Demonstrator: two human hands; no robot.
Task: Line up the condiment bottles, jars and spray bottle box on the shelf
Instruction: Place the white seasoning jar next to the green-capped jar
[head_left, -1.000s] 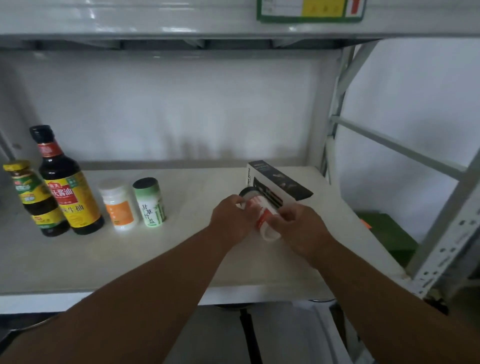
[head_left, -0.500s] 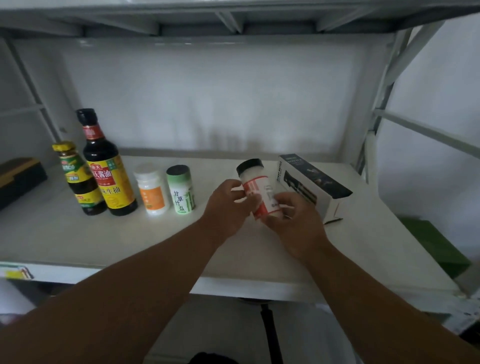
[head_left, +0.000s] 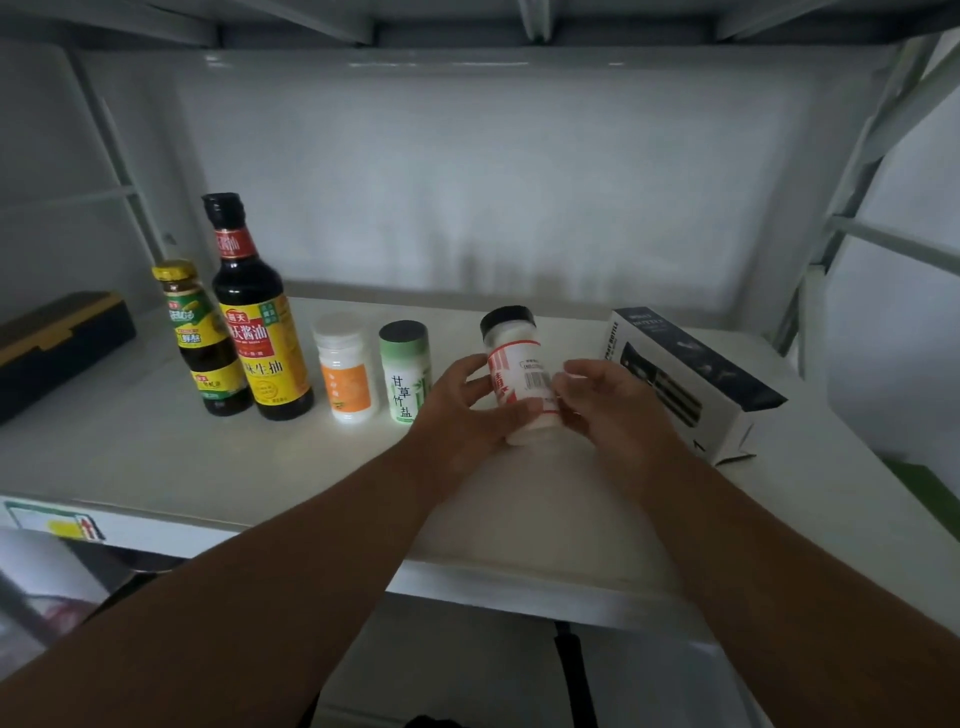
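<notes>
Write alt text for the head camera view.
Both hands, left hand and right hand, hold a black-capped white jar upright over a white shelf. To its left stand two dark sauce bottles and two small jars in a row; a spray bottle box lies to its right.

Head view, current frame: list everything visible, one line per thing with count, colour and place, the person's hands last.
shelf: 1, white, under all the items
small bottle: 1, dark with yellow cap and green-yellow label, far left of the row
soy sauce bottle: 1, dark with red-yellow label, right of the small bottle
orange-label jar: 1, white, third in the row
green jar: 1, green and white with dark lid, fourth in the row
black-lid jar: 1, white with red label, held between both hands
box: 1, dark and white, lying at right
case: 1, black and tan, far left
left hand: grips the black-lid jar
right hand: grips the black-lid jar
</notes>
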